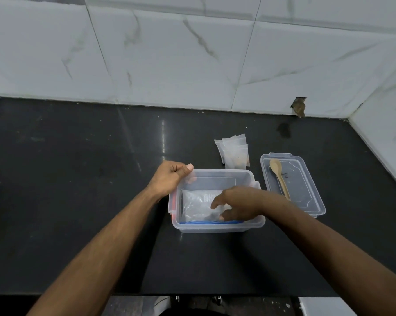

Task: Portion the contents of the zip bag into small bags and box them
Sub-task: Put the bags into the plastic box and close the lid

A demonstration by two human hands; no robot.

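While hands reach it, zip bag (200,205) lies clear, blue-edged.

Clear plastic box (215,226), wooden spoon (279,176), glossy dark stone counter (78,179), polished marble-look tiles (169,53).

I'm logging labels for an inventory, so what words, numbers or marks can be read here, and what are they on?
Nothing can be read for certain.
Zip bag in the box: white print near its top, too blurred to read.
Lid beside the box: a small dark handwritten mark right of the spoon, too small to read.
Small bags behind the box: no print visible.
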